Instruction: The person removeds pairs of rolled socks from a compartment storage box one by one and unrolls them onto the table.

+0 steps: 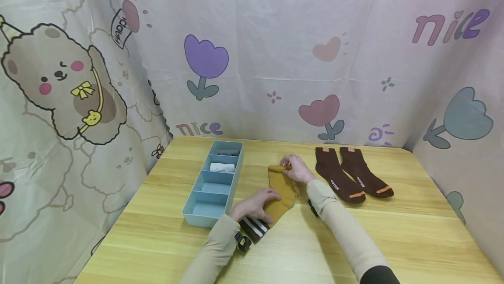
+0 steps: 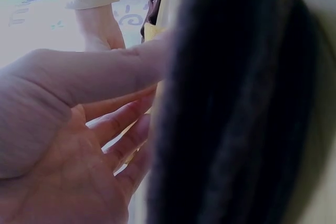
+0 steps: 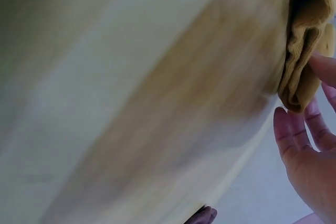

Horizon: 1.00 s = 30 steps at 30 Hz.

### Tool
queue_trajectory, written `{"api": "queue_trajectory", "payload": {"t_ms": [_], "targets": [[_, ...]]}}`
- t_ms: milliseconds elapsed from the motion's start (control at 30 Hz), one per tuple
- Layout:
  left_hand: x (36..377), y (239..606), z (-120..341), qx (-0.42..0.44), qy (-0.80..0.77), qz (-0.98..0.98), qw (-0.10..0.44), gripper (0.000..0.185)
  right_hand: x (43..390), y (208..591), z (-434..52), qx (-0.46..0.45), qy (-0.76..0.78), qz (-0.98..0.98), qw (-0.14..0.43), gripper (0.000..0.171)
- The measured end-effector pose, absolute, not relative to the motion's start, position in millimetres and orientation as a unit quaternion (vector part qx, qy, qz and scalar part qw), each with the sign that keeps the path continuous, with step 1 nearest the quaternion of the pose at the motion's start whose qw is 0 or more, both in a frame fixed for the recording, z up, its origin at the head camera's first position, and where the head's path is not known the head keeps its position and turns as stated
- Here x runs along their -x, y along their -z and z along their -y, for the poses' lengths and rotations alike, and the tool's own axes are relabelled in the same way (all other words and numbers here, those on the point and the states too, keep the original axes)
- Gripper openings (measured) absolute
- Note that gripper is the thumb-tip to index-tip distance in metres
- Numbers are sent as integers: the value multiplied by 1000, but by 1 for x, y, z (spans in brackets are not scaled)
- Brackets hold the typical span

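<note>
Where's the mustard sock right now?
In the head view the mustard sock lies flat at the table's centre, between the blue divider tray on its left and the brown socks on its right, with the left hand pressing it and the right hand pinching its far end.

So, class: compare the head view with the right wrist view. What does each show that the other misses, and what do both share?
Only the head view shows the blue divided tray, the brown socks, the left hand resting on the mustard sock and the curtain backdrop. Only the right wrist view shows the bunched folds at the sock's end up close. Both show the right hand at the mustard sock and the wooden table.
</note>
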<state>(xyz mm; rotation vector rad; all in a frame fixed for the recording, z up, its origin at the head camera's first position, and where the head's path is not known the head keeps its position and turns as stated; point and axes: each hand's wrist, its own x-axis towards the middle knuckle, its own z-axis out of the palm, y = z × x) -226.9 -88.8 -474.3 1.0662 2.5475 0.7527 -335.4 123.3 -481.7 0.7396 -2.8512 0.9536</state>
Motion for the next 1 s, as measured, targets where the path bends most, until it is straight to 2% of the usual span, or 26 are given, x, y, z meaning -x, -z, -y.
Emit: {"api": "queue_trajectory", "payload": {"t_ms": [533, 800, 1000], "targets": [[225, 474, 90, -378, -251, -881, 134, 65, 338, 482, -117, -194, -270, 941, 64, 16], [225, 474, 89, -373, -260, -879, 144, 65, 337, 476, -116, -95, -253, 962, 34, 24], [225, 474, 90, -374, -258, -880, 143, 66, 338, 479, -117, -81, -312, 946, 23, 24]]}}
